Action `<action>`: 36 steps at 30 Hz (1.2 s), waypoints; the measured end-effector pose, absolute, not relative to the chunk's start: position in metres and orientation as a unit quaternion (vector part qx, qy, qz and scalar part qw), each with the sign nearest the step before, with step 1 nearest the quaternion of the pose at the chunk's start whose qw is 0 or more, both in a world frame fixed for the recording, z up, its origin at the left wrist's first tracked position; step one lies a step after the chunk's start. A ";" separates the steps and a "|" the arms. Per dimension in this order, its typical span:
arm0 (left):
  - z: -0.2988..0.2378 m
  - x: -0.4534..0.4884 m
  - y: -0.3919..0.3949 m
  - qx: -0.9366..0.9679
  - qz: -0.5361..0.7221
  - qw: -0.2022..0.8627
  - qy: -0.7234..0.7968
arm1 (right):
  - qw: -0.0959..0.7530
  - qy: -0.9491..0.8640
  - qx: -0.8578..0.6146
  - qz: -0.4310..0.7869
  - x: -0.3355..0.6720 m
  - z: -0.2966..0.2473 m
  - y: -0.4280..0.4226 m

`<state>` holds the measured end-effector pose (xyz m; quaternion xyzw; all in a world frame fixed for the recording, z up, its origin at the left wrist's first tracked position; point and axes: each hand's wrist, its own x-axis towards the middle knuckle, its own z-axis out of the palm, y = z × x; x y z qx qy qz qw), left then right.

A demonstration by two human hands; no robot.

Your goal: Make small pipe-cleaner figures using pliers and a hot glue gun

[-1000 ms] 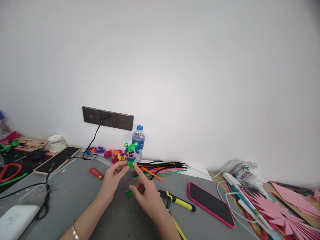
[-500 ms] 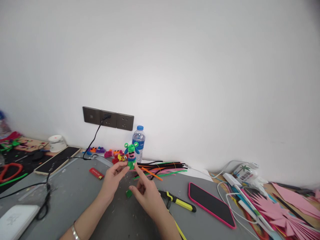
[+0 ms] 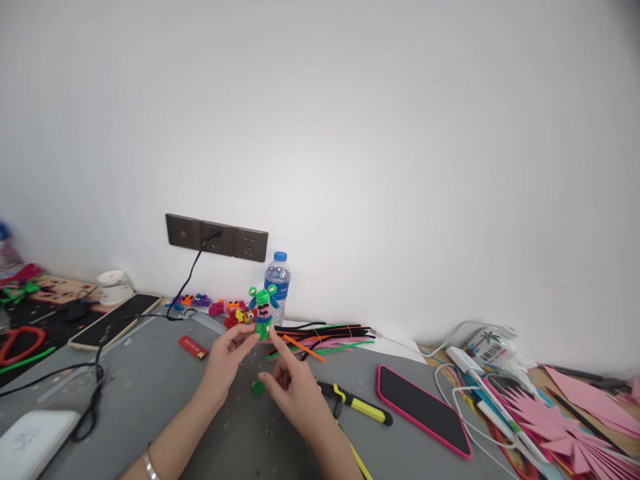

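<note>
A small doll of fuzzy pipe cleaners [image 3: 263, 312], with a green cap, round green ears, blue side tufts, a pink face and a green body, stands upright between my hands. My left hand [image 3: 227, 357] pinches the lower part of its body from the left with thumb and fingers. On the other side, my right hand [image 3: 295, 383] has the index finger stretched out, its tip against the body. That hand's thumb is apart and its other fingers are curled. A small green piece [image 3: 258, 387] lies on the grey table mat below, near my right thumb.
Pipe cleaners [image 3: 345, 331] lie behind my hands, near a water bottle [image 3: 278, 283]. Yellow-and-black pliers [image 3: 363, 405] and a pink-cased phone [image 3: 423, 408] are to the right. A red lighter [image 3: 193, 347], another phone [image 3: 117, 320] and black cables [image 3: 97, 377] are left.
</note>
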<state>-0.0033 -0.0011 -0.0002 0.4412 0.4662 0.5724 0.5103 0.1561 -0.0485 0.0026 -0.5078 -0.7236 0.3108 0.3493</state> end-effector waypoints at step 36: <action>0.007 0.004 -0.006 0.248 0.546 0.739 0.306 | 0.414 -0.750 -0.470 0.211 0.153 0.005 -0.051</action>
